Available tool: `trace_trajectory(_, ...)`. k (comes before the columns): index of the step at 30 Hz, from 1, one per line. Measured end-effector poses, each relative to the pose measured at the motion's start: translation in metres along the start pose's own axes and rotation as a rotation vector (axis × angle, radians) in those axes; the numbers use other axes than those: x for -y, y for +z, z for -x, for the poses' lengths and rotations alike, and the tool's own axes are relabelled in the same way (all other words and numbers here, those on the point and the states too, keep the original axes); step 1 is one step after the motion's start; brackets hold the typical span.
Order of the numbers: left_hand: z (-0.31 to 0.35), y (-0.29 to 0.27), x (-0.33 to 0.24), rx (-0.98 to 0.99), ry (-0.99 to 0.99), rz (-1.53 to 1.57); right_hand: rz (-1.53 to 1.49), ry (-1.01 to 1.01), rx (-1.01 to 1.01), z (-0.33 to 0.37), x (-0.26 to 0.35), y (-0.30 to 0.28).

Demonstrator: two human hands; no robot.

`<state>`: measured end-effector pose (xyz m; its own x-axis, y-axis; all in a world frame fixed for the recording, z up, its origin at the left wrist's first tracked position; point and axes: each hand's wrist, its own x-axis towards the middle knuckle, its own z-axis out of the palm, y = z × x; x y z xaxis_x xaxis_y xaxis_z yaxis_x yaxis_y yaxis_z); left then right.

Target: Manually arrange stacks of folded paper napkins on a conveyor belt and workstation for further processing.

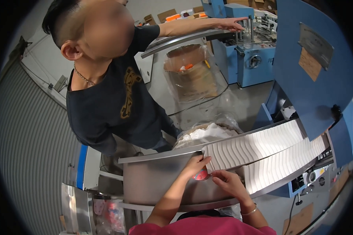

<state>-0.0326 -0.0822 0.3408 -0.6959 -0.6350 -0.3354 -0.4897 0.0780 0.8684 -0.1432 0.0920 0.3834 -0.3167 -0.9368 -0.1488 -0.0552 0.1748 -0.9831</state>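
Note:
My left hand [195,165] is closed around a small red printed piece with a curved edge [201,175], just above the steel tray [155,178]. Part of that piece is hidden behind the fingers. My right hand [228,183] is close by on its right, thumb and forefinger drawn together near the piece's edge. Whatever lies between those fingertips is too small to make out. Beyond my hands, two long rows of thin white pieces stand on edge, a far row [255,143] and a near row [282,166]. My left fingertips are beside the far row's end.
Across the tray a person [106,102] in a dark shirt stretches an arm toward a blue machine [257,62]. A large blue machine panel [317,58] rises at the right. A bag of white material [208,135] and a plastic-lined box [192,78] stand behind the tray.

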Motion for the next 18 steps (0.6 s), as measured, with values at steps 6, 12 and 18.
trace_trajectory(6, -0.015, -0.004, 0.03, 0.006, 0.053, -0.112, 0.036, 0.038, 0.019, 0.004, -0.003, 0.003)
trace_trajectory(12, -0.023, -0.003, 0.029, 0.085, -0.056, 0.017, 0.075, -0.127, 0.0, 0.007, -0.021, -0.003)
trace_trajectory(18, -0.022, -0.027, 0.032, 0.067, -0.079, 0.022, 0.086, -0.203, 0.032, 0.003, -0.017, 0.008)
